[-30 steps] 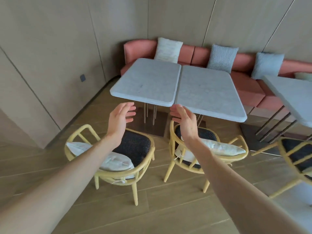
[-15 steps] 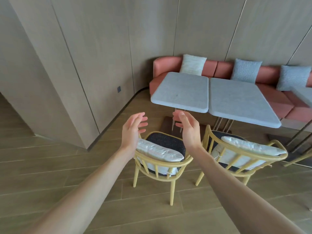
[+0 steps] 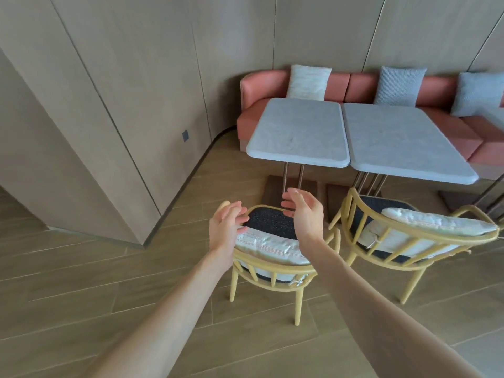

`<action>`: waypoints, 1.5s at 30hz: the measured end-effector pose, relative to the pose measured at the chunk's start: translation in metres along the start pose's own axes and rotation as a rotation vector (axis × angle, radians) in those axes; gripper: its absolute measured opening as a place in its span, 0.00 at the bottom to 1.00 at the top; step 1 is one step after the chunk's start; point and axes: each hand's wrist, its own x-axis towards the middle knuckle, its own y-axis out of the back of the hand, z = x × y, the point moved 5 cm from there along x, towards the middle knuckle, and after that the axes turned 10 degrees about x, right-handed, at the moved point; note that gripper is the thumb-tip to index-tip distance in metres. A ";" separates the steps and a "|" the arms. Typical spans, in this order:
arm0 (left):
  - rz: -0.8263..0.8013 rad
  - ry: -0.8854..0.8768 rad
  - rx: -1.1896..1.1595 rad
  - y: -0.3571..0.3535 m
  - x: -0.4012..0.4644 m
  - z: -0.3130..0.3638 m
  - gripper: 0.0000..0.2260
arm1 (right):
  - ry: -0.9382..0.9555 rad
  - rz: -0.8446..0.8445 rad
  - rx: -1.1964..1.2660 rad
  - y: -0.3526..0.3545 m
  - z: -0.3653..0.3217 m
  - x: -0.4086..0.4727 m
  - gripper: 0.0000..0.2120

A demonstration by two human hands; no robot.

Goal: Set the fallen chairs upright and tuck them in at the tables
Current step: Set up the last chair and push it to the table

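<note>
Two yellow wooden chairs stand upright in front of two grey stone tables pushed together. The left chair (image 3: 275,276), with a dark seat and a white back cushion, faces the left table (image 3: 298,132) but stands clear of it. The right chair (image 3: 409,241) sits just before the right table (image 3: 403,140). My left hand (image 3: 227,227) hovers at the left end of the left chair's backrest, fingers relaxed, holding nothing. My right hand (image 3: 304,214) hovers above the same chair's seat, fingers loosely bent, also empty.
A coral bench sofa (image 3: 338,85) with a white pillow and two grey pillows runs along the back wall behind the tables. Wood-panelled walls (image 3: 109,105) close the left side, with a corner jutting out. Wooden floor (image 3: 81,296) spreads to the left and in front.
The view has shifted so both chairs are now seen from behind. My hands have come lower and closer together over the left chair, still empty.
</note>
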 end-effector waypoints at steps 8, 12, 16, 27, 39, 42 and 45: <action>0.034 0.577 0.023 0.006 0.073 -0.127 0.11 | -0.683 0.467 0.054 0.061 0.171 0.016 0.08; 0.016 0.712 0.029 -0.001 0.089 -0.172 0.15 | -0.830 0.593 0.242 0.075 0.221 0.007 0.10; 0.007 0.796 0.019 -0.010 0.113 -0.206 0.24 | -0.884 0.570 0.296 0.065 0.253 0.020 0.21; -0.109 0.847 0.059 -0.016 0.174 -0.229 0.14 | -0.898 0.765 0.098 0.054 0.293 0.043 0.14; -0.072 0.804 0.055 -0.064 0.259 -0.219 0.05 | -0.810 0.758 -0.012 0.058 0.301 0.151 0.11; -0.072 0.786 0.048 -0.082 0.287 -0.216 0.03 | -0.790 0.750 -0.014 0.061 0.305 0.187 0.08; -0.088 0.763 0.041 -0.095 0.311 -0.213 0.02 | -0.785 0.748 -0.029 0.058 0.307 0.216 0.06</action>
